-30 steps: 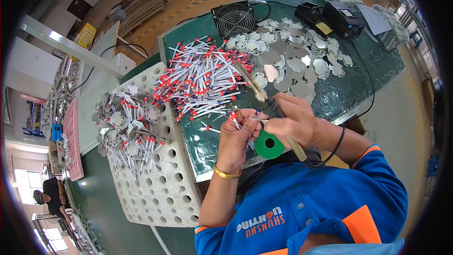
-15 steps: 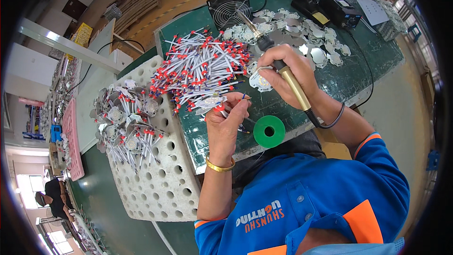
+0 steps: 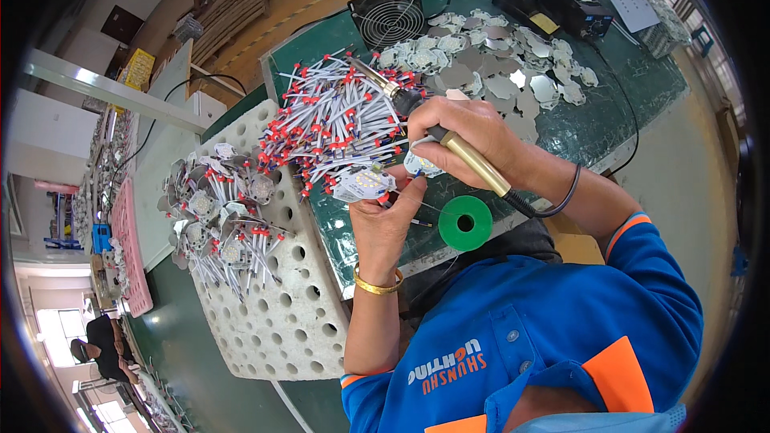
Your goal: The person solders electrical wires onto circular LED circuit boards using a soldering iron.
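Observation:
My right hand (image 3: 473,140) grips a soldering iron (image 3: 481,170) with a gold-coloured handle; its metal tip points up and left over the wire pile. Just below the right fingers sits a white round LED board (image 3: 421,163), close to my left fingertips; whether the right hand pinches it is hidden. My left hand (image 3: 385,224) is closed on another white LED board (image 3: 367,184) with fingers and thumb together. Thin solder wire runs from beside that hand to a green solder spool (image 3: 465,223) at the table's near edge. White-sleeved wires (image 3: 337,124) with red collars lie heaped beyond my left hand.
Loose LED boards (image 3: 497,64) spread across the green table (image 3: 634,104). Behind them stand a black fan (image 3: 389,20) and a soldering station (image 3: 576,8) with a cord. At left, a white perforated foam block (image 3: 265,329) bears wired boards (image 3: 216,208). Another person (image 3: 108,345) is far left.
My right hand has moved left and slightly down with the iron, whose tip now lies over the wires. The LED board beneath it has shifted toward my left hand.

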Demonstrator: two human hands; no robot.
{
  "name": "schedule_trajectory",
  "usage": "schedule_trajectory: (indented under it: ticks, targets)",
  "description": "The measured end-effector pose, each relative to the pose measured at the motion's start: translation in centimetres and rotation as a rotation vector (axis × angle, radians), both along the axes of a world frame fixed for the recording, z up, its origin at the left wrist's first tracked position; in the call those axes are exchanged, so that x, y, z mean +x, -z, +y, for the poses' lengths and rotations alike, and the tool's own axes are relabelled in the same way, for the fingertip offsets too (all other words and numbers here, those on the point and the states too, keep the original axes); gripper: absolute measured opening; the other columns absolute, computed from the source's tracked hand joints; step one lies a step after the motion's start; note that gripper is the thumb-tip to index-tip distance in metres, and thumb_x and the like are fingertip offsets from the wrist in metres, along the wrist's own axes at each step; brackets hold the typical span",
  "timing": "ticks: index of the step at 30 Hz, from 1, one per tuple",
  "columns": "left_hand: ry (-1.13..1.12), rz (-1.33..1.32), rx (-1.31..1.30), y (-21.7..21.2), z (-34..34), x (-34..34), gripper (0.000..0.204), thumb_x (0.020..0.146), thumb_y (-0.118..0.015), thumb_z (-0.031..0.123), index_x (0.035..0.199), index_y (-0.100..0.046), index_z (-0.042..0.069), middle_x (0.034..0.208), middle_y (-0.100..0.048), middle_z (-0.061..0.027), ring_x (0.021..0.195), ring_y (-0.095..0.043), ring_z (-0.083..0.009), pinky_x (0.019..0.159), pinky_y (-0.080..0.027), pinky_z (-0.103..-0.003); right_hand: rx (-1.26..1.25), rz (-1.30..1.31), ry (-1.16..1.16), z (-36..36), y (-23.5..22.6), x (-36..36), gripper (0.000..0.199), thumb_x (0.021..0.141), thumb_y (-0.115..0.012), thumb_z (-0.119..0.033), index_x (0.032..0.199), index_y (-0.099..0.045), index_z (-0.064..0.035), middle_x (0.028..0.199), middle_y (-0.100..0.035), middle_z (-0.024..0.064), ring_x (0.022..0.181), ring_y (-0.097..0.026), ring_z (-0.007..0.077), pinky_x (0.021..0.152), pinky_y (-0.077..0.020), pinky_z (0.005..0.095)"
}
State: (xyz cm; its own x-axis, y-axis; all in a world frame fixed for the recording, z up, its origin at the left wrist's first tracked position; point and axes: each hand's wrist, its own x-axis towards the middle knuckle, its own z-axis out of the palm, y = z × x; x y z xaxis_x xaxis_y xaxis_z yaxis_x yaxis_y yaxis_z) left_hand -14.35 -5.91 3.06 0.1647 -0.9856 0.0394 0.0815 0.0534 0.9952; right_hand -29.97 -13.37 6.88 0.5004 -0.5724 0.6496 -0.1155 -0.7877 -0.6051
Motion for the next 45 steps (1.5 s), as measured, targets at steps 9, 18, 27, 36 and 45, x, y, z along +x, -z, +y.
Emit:
schedule_trajectory:
  ticks: [9, 18, 27, 36, 45]
  targets:
    - [0.018, 0.1, -0.012, -0.6, 0.1, -0.1, 0.01, 0.075, -0.068, 0.0, 0.08, -0.06, 0.003, 0.071, -0.057, 0.0025, 0.063, -0.05, -0.0041, 0.057, -0.04, -0.018, 0.027, 0.01, -0.044, 0.1, -0.1, 0.4, 0.021, 0.073, -0.065, -0.002, 0.088, -0.052, -0.0056, 0.08, -0.06, 0.008, 0.067, -0.061, 0.0241, 0.059, -0.0464, 0.0307]
    - [0.005, 0.144, 0.046, -0.8, 0.6, -0.1, 0.009, 0.076, -0.067, 0.001, 0.081, -0.059, 0.003, 0.072, -0.06, 0.0, 0.065, -0.053, -0.0061, 0.059, -0.043, -0.02, -0.008, 0.031, -0.072, 0.1, -0.1, 0.7, 0.022, 0.076, -0.063, -0.002, 0.092, -0.049, -0.0073, 0.077, -0.057, 0.007, 0.068, -0.058, 0.0236, 0.059, -0.042, 0.0324]
    - [0.006, 0.187, 0.069, 0.0, 0.6, 0.0, 0.009, 0.075, -0.066, 0.0, 0.08, -0.059, 0.003, 0.073, -0.06, -0.0012, 0.067, -0.056, -0.0082, 0.061, -0.044, -0.022, 0.013, -0.068, 0.023, 0.3, 0.2, 0.9, 0.023, 0.075, -0.065, -0.004, 0.09, -0.049, -0.0063, 0.074, -0.055, 0.0064, 0.061, -0.055, 0.0218, 0.055, -0.0434, 0.0313]
    - [-0.201, 0.341, -0.015, -1.9, 0.9, -0.2, 0.006, 0.076, -0.063, 0.001, 0.079, -0.059, 0.004, 0.068, -0.06, -0.0042, 0.055, -0.049, -0.0068, 0.05, -0.033, -0.02, -0.001, -0.315, 0.019, 2.2, -0.4, -2.9, 0.021, 0.076, -0.063, -0.002, 0.096, -0.056, -0.0015, 0.081, -0.063, 0.0095, 0.065, -0.058, 0.0142, 0.059, -0.0463, 0.0257]
    - [-0.363, 0.299, -0.085, -3.6, 1.6, -0.2, 0.003, 0.078, -0.061, 0.001, 0.081, -0.059, 0.001, 0.068, -0.058, -0.0053, 0.054, -0.044, -0.0068, 0.051, -0.032, -0.021, -0.083, -0.222, -0.214, 3.1, -1.4, -5.2, 0.06, 0.084, -0.044, -0.06, 0.09, -0.058, -0.0019, 0.071, -0.055, 0.0077, 0.06, -0.049, 0.0242, 0.059, -0.0385, 0.0356]
